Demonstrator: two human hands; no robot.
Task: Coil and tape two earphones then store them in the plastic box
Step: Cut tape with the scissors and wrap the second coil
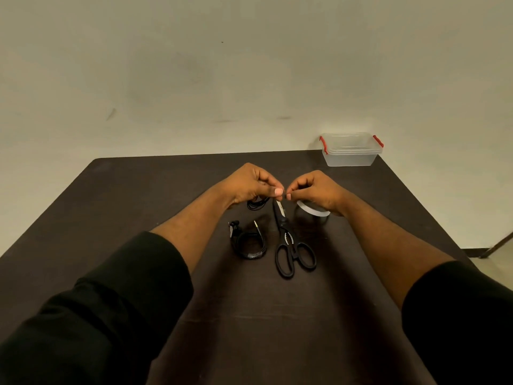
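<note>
Both hands busy — left hand (249, 183) grips second earphone (256, 204) coil, right hand (313, 188) pinches something tiny, likely tape; we should wrap snugly — loops tight.

A dark brown wooden table (138, 207) fills the near scene. Black-handled steel scissors (291, 243) lie on it, right of centre, blades pointing far. A plain pale wall (194, 65) stands behind.

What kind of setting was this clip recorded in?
Probably a bare indoor room set up for the recording, not a lived-in space: a plain dark table against an empty pale wall, holding only the task items, such as scissors and a clear plastic box.
</note>
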